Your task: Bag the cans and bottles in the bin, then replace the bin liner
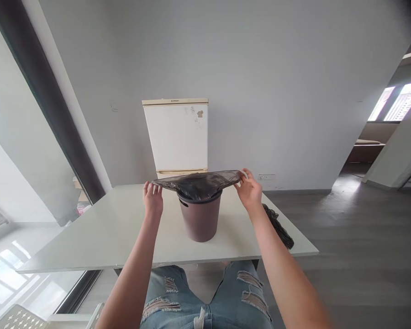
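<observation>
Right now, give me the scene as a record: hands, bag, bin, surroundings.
left hand: holds the bag at its left end
right hand: holds the bag at its right end
bag: dark, thin, stretched between the hands; middle sags into the bin's mouth
bin: brownish-purple, dark rim, upright on the table
table right side: black plastic bundle, by the right forearm
behind table: white fridge against a grey wall
</observation>
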Available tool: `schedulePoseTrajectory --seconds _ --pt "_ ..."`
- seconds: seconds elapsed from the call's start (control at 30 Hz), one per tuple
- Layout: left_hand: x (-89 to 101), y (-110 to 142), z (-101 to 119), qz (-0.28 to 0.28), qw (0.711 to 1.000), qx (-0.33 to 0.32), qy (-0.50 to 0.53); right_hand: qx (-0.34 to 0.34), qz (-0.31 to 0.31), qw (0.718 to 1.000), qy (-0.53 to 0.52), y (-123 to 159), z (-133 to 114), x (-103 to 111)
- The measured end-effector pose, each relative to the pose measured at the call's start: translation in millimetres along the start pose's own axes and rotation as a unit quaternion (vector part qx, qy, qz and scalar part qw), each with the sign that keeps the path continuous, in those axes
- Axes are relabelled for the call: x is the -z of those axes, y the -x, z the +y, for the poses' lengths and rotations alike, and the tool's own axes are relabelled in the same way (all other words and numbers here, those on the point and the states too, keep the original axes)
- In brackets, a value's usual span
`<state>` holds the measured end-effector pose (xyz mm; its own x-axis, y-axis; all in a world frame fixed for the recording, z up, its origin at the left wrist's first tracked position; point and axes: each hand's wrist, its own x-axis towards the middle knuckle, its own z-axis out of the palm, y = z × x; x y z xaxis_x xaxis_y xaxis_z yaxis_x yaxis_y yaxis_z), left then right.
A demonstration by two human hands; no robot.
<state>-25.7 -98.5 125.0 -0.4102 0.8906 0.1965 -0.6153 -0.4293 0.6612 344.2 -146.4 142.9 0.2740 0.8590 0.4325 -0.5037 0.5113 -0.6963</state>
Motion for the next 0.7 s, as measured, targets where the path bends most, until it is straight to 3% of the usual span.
schedulePoseTrajectory --seconds 0.1,0.2,0.27,0.33,0.47,0.6,0.7 --pt "24.1 15.2 -14.9 -0.011 0.995 0.097 -0.035 -0.060 0.014 0.998 -0.011 30.6 17.6 24.0" --pt "29.3 26.9 -24.2 -0.133 0.972 0.187 -0.052 -0.172 -0.040 0.984 0.004 51.8 34.9 25.6" --pt "16.3 25.8 -23.3 -0.226 0.955 0.183 -0.051 -0.191 -0.109 0.975 0.040 50.3 39.5 12.5" --pt "-7.1 19.2 -17.1 -0.271 0.951 0.144 -0.045 -0.160 -0.122 0.976 0.084 36.7 37.6 -7.7" --pt "-54.1 6.9 0.1 -0.279 0.956 0.086 0.005 -0.090 -0.088 0.985 0.121 1.5 25.4 -45.6" --pt "-69.5 2.8 14.9 -0.304 0.949 0.056 0.069 -0.039 -0.174 0.982 0.056 -9.3 10.3 -59.6" --pt "-78.2 -4.3 26.1 -0.307 0.947 0.066 0.060 -0.004 -0.213 0.973 0.086 -8.0 -4.5 -67.4"
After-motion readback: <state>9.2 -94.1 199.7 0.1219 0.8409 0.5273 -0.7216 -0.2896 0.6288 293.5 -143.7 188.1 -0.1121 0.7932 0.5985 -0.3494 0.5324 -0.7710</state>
